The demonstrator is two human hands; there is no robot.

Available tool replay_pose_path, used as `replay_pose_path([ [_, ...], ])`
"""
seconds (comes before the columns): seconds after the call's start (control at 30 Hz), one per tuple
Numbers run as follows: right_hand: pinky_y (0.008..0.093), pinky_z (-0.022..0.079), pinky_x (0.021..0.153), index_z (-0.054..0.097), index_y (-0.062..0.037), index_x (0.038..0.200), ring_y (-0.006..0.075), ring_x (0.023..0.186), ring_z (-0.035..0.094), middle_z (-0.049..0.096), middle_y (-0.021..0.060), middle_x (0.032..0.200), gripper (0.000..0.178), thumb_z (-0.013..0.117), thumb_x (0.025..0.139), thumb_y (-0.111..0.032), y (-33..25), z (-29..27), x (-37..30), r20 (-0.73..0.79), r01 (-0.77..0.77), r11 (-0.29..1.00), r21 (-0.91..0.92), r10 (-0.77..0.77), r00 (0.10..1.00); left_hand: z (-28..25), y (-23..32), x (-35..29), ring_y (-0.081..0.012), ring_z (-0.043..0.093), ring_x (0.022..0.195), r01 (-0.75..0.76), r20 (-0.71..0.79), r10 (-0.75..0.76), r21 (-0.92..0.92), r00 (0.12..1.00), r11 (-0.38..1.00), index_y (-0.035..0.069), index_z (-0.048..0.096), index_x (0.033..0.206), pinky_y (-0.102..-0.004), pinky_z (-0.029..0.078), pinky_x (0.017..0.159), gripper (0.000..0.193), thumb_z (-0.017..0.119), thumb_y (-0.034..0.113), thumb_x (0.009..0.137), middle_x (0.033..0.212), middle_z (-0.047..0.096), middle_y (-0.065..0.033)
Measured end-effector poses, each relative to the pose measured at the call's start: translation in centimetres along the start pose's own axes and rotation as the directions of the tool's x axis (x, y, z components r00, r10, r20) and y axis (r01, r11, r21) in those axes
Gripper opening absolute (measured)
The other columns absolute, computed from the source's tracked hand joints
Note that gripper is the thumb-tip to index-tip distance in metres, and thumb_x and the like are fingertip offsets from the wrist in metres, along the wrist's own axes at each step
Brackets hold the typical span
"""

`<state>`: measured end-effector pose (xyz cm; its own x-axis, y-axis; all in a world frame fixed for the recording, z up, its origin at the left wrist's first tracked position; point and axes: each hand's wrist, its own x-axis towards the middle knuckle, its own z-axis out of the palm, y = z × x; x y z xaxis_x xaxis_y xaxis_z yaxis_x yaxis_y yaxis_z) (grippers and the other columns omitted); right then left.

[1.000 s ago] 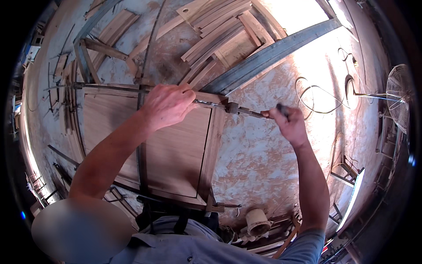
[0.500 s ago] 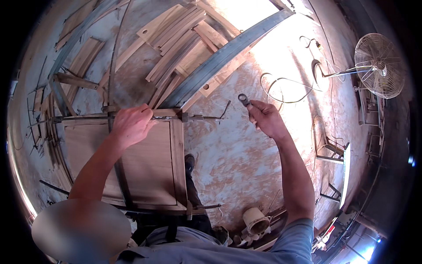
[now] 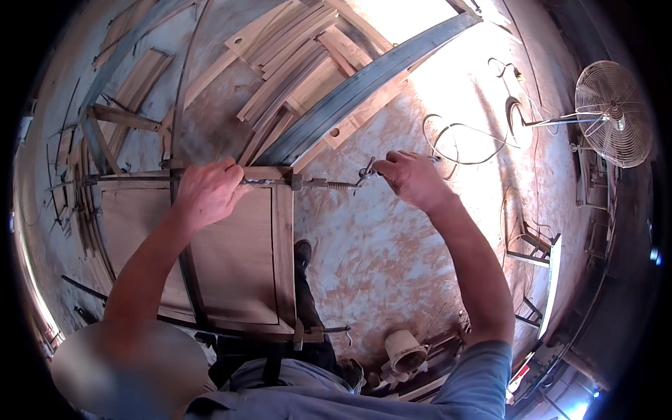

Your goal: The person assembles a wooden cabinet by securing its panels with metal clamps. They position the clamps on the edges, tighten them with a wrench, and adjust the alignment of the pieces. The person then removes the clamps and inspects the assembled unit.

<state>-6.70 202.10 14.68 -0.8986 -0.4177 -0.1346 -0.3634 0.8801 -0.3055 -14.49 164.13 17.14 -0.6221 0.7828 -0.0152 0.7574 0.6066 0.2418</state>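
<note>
Left hand point(image 3: 208, 190) is curled round the clamp point(image 3: 260, 182) lying along the panel's point(image 3: 234, 241) far edge; right hand point(image 3: 413, 180)'s got its fingers closed on a wrench point(image 3: 367, 171), ring end right by the clamp's crank; can't tell if they're touching

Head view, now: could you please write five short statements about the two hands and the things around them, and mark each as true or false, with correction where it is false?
1. The right hand holds a wrench. True.
2. Both hands hold wrenches. False: the left hand grips the bar of the upper clamp.
3. The framed wooden panel is to the left of the right hand. True.
4. A fan stands near the picture's left rim. False: the round wire fan is near the right rim.
5. A black bucket is near the lower edge. False: the bucket there is pale.
</note>
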Motion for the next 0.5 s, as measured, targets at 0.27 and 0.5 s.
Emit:
replay_pose_path([
  [0.27,0.0374,0.048,0.087,0.065,-0.0021,0.096,0.0310,0.102,0.061,0.065,0.0160,0.106,0.014,0.065,0.084,-0.009,-2.3,12.4,3.4,-0.233,0.054,0.697,0.715,0.165,0.958,0.5,0.0,0.2,-0.0258,0.061,0.067,0.075,0.037,-0.077,0.039,0.996,0.996,0.007,0.053,0.075,-0.0383,0.047,0.055,0.029,0.074,0.027,0.073,0.075,0.056,-0.0055],
  [0.5,0.0323,0.046,0.071,0.059,0.0015,0.068,0.0212,0.075,0.059,0.061,0.0104,0.076,0.026,0.060,0.090,-0.012,-3.8,17.4,6.1,-0.164,-0.072,0.404,0.912,0.518,0.839,0.9,-0.1,-0.2,-0.0266,0.061,0.064,0.075,0.007,-0.076,0.055,0.997,0.996,0.008,0.054,0.075,-0.0386,0.047,0.056,0.031,0.074,0.033,0.073,0.070,0.056,-0.0064],
])
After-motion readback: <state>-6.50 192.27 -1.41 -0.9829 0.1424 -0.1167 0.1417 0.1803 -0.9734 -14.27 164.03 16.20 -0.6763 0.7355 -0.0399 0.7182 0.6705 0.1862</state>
